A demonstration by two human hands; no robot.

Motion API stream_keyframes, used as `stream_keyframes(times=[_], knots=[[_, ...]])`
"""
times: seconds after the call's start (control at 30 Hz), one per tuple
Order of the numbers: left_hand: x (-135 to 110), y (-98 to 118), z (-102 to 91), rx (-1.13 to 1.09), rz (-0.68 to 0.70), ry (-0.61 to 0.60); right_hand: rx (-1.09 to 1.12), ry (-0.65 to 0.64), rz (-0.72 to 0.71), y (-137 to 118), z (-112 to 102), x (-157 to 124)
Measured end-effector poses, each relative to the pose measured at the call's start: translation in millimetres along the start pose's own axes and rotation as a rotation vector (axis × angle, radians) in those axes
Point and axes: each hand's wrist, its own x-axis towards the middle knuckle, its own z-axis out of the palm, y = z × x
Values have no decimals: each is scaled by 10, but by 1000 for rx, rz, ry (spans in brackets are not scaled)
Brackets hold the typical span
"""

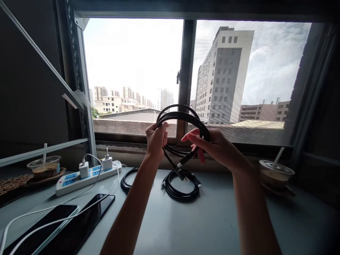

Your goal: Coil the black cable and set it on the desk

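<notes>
A coiled black cable is held up in the air in front of the window. My left hand is closed round the left side of the coil. At the coil's right side, my right hand has the loops in the crook between thumb and fingers, its fingers loosely bent inside the ring. The cable's plug ends, with pale metal tips, dangle below the loops. Underneath, a second coiled black cable lies on the table. Another black coil is partly hidden behind my left forearm.
A white power strip with two chargers stands at the left, its white cords running over a phone and a dark tablet-like slab. Lidded drink cups stand at the far left and right. Behind is a window frame.
</notes>
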Motion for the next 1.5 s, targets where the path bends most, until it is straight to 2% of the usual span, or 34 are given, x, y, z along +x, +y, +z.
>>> stream_keyframes(times=[0.13, 0.23, 0.37, 0.57, 0.83, 0.93, 1.07, 1.27, 1.33, 1.4, 1.5], knots=[[-30, -28, 48, -65, 27, 47, -50, 282, 18, -18, 53, 31], [-26, -27, 46, -61, 37, 91, -150, 408, 21, 2, 53, 46], [4, -12, 2, -17, 25, 86, -234, 477, -32, 40, 39, 67], [28, -24, -27, 34, -43, 77, -97, 583, -147, 2, 115, 92], [31, -4, -20, 122, -104, 0, -234, 698, -276, 14, 130, 100], [20, 20, -16, 162, -130, -72, -282, 706, -256, 61, 74, 100], [37, -30, -17, 199, -170, -165, -334, 651, -220, 205, 16, 142], [142, -251, -86, 298, -247, -171, -390, 593, -153, 595, 86, 309], [157, -271, -103, 363, -256, -215, -340, 578, -107, 700, 125, 346], [158, -272, -108, 414, -211, -253, -268, 557, -45, 761, 153, 361], [168, -318, -117, 489, -17, -188, -188, 575, 51, 803, 170, 364]])
